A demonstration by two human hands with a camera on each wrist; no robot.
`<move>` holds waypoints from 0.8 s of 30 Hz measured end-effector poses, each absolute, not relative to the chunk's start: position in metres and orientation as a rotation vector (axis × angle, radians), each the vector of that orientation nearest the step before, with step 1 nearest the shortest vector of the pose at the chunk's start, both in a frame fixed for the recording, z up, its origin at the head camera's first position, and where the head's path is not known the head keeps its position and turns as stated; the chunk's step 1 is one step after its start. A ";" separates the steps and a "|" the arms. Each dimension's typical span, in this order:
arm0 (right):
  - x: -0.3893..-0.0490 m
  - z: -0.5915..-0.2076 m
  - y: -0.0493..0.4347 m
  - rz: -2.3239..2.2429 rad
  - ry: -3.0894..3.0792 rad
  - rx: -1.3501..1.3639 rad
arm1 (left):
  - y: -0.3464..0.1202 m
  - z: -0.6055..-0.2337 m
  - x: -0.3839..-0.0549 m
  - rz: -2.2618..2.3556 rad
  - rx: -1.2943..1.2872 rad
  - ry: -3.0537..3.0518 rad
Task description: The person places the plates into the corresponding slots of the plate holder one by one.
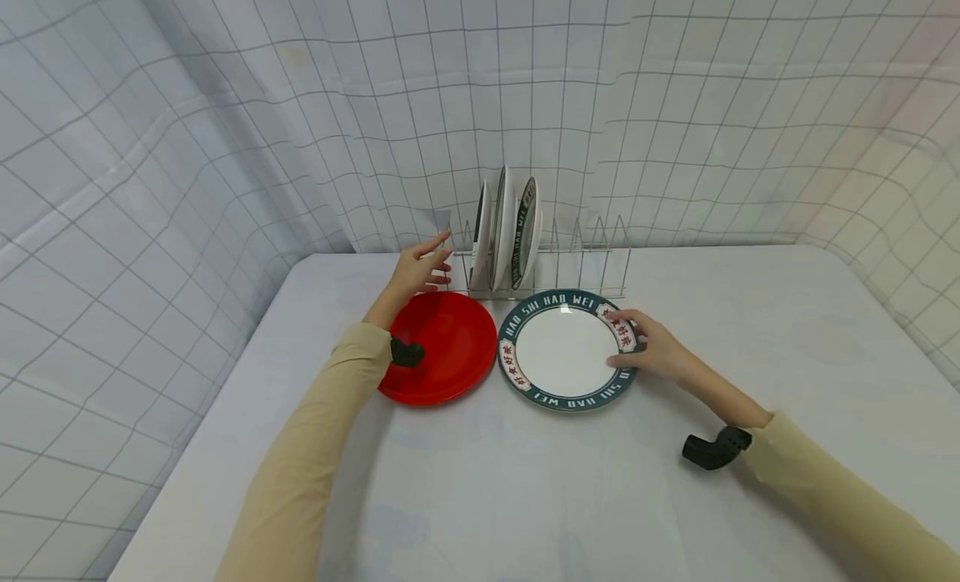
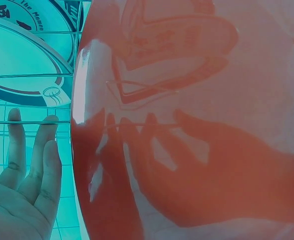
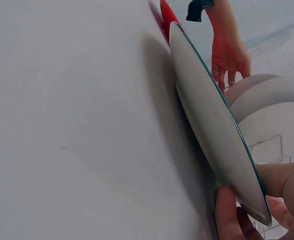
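My right hand grips the right rim of a white plate with a dark green lettered border. In the right wrist view, fingers lie under this plate's edge, and its near side is tipped up off the table. My left hand reaches to the left end of a wire dish rack. Its fingers are fairly straight, with their tips at a rack wire in the left wrist view. A red plate lies below that hand, beside the green-bordered plate.
Several plates stand upright in the rack's left part. The rack stands at the table's back edge, before a white grid-patterned cloth. White table surface extends in front of the plates and to both sides.
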State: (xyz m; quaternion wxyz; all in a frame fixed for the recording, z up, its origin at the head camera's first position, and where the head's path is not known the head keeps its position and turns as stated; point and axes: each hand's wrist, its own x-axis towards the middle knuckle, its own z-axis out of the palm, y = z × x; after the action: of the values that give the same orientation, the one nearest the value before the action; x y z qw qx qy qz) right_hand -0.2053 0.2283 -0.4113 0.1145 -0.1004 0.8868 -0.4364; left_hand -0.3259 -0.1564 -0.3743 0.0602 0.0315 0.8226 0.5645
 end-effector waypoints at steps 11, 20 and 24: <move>-0.207 -0.415 0.232 -1.373 2.406 -0.466 | -0.148 -0.347 -0.306 1.737 0.058 2.398; -0.202 -0.408 0.233 -1.411 2.303 -0.425 | -0.147 -0.345 -0.304 1.752 0.052 2.382; -0.200 -0.407 0.234 -1.455 2.273 -0.446 | -0.148 -0.350 -0.309 1.734 0.048 2.406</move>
State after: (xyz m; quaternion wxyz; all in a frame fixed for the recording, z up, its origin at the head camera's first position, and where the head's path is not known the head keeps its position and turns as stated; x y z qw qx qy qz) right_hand -0.1995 0.2341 -0.4068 0.2017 -0.1598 0.8138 -0.5211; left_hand -0.3088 -0.1484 -0.3502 0.0875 0.0161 0.8081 0.5823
